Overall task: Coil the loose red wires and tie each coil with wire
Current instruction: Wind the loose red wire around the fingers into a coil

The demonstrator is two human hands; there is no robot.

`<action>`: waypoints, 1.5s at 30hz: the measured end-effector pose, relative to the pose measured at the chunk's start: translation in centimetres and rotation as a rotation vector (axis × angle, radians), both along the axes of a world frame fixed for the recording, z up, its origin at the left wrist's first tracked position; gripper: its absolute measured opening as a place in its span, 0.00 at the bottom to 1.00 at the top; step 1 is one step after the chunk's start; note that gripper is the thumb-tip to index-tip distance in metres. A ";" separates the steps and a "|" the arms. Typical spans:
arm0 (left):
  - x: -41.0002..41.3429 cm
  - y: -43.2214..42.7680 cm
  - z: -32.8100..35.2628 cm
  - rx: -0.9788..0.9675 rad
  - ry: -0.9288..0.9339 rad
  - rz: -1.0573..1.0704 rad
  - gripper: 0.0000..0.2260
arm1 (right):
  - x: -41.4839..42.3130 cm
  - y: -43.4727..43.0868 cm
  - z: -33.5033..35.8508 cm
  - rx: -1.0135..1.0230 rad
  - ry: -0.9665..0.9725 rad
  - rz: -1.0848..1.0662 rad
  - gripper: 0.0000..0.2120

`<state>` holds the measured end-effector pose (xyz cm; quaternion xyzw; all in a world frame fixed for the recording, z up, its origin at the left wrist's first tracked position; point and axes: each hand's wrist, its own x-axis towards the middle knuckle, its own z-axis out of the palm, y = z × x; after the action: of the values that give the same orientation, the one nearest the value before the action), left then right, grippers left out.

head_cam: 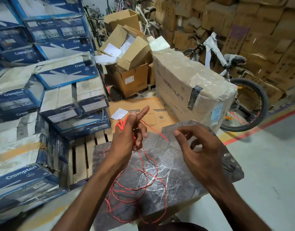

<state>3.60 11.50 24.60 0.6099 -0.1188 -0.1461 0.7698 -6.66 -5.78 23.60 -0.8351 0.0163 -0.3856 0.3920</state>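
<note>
My left hand [126, 137] is raised over the dark slab [185, 180], with several turns of red wire [121, 125] wound around its fingers and the index finger pointing up. A free stretch of that wire runs right toward my right hand [198, 152], ending near its fingertips at the wire end [165, 138]. The right hand's fingers are spread and curled, and I see no firm pinch on the wire. The loose rest of the red wire [143, 185] hangs from the left hand and lies in tangled loops on the slab.
Stacked blue and white cartons [43, 97] fill the left. A wooden pallet [81, 155] and a flat brown box [150, 114] lie ahead. A plastic-wrapped large carton [190, 90] and a bicycle [240, 100] stand at right, brown boxes behind. Grey floor with a red line [268, 124] lies right.
</note>
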 end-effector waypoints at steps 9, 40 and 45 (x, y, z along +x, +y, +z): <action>-0.8 0.2 1.1 -0.337 0.340 -0.102 0.21 | 2.6 -2.0 -0.2 -0.176 0.153 0.077 0.25; -1.5 -1.9 1.0 0.315 -0.347 0.060 0.22 | 0.4 -0.2 0.6 -0.059 -0.074 0.310 0.06; -2.4 -2.3 0.4 0.536 -0.538 0.112 0.19 | 0.9 -0.5 0.9 0.027 -0.088 0.304 0.08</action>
<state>1.25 9.15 24.99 0.8116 -0.2408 0.0356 0.5311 -5.81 -6.24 24.51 -0.8049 -0.1222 -0.3578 0.4574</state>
